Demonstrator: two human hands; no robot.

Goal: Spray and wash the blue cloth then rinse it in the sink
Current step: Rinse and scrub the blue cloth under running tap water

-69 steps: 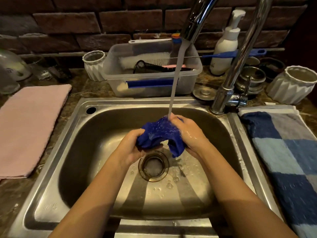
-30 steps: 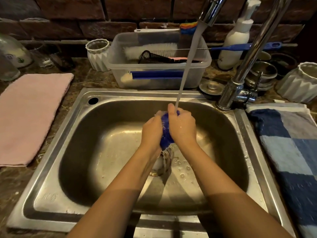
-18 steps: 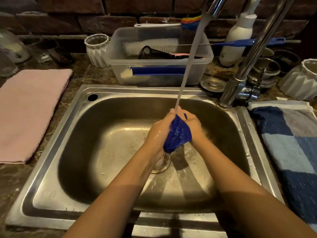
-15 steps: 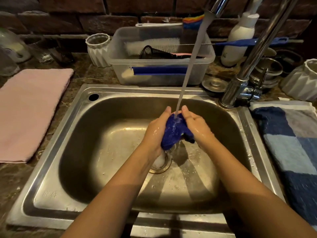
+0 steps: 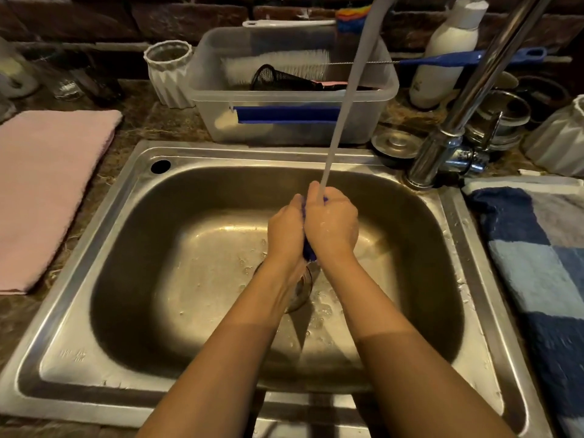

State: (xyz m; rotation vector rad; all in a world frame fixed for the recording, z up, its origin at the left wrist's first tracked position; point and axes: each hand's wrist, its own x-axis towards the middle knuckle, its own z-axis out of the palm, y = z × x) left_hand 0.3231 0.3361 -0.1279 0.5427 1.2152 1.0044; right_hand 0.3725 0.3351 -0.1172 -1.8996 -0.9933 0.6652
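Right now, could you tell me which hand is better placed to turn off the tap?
Probably the right hand: the tap stands at the back right corner of the sink. The left hand would have to cross over; both hold the blue cloth.

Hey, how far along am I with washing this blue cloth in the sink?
Done: the blue cloth is over the sink under the water stream, so rinsing is under way; spraying can't be confirmed here. In hand: the left hand and right hand squeeze the cloth between them, above the drain. Left: finish rinsing, wring it out, probably shut off the faucet.
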